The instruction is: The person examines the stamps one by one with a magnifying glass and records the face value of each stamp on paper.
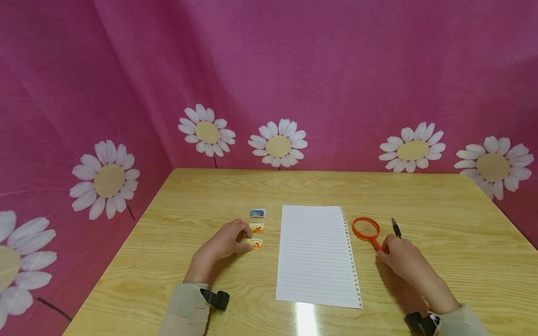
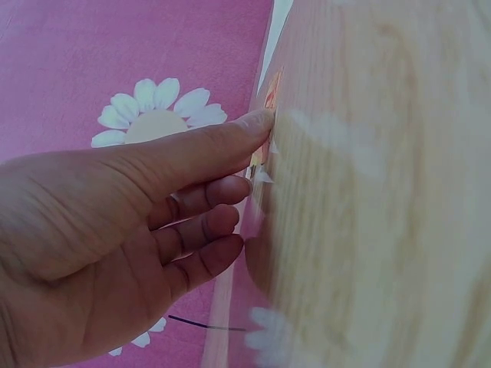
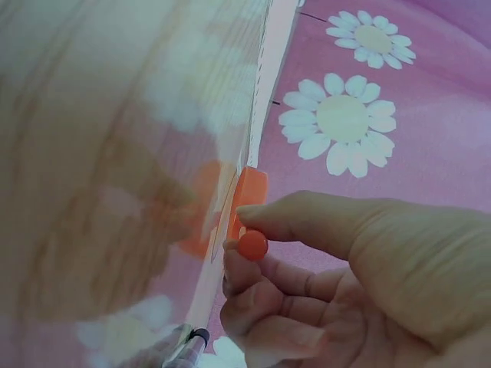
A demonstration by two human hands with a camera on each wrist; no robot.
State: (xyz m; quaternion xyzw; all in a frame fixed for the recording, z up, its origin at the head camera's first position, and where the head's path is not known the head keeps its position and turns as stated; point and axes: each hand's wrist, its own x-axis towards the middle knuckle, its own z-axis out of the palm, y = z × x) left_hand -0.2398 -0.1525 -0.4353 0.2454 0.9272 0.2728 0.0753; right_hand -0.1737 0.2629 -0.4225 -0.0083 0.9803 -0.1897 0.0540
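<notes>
Thumb and forefinger of my left hand [image 1: 227, 240] bracket the nearest of three small picture stamps, an orange-yellow stamp [image 1: 256, 244]. The left wrist view shows the thumb tip against that stamp, the other fingers loosely bent. Just beyond lie a yellow-and-red stamp [image 1: 258, 228] and a blue stamp [image 1: 258, 213], forming a column. My right hand [image 1: 405, 259] pinches the handle of an orange magnifying glass [image 1: 373, 241] between thumb and fingers; its ring points away from me, low over the table. In the right wrist view the handle's round end [image 3: 253, 245] pokes out below the thumb.
A lined sheet of paper [image 1: 315, 256] with punched holes along its right edge lies between the hands. A black pen [image 1: 396, 227] lies just beyond the right hand. The wooden table [image 1: 210, 186] meets a pink flowered curtain [image 1: 328, 84] at the back and left.
</notes>
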